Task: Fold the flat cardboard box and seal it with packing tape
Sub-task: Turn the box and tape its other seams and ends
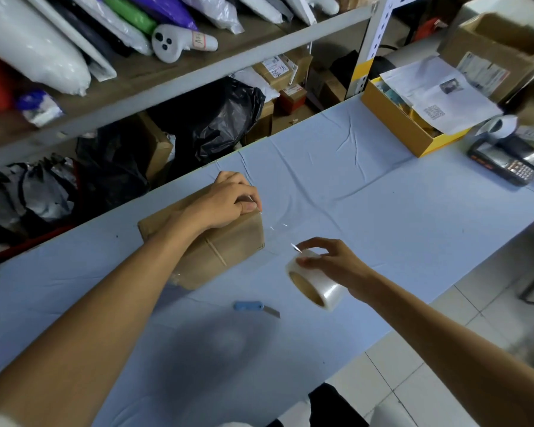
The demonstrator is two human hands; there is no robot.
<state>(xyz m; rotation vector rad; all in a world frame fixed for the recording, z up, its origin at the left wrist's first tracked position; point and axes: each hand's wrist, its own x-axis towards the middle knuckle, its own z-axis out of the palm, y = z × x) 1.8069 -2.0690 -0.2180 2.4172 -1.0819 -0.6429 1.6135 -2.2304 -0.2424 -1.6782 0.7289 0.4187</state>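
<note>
My left forearm (pixel 111 303) reaches in from the near edge of the table (pixel 367 192) to the cardboard box (pixel 228 245). The box is folded up and lies on the blue cloth close to the table's far edge, toward its left end. My left hand (pixel 228 201) sits on the box's top at its far right corner, fingers curled over the far upper edge and thumb pressed down on the top. A clear tape strip (pixel 275 232) runs from that corner to the tape roll (pixel 315 285), though it is hard to make out apart from a few glints. My right hand (pixel 333 261) holds the roll just right of the box, tilted, with thumb and fingertips pinching its upper rim. A blue utility knife (pixel 256 308) lies on the cloth on the near side of the box, its blade out and pointing right. Toward the table's far right end stand a yellow box (pixel 392 127) with papers on it and a handheld scanner (pixel 503 164).
</note>
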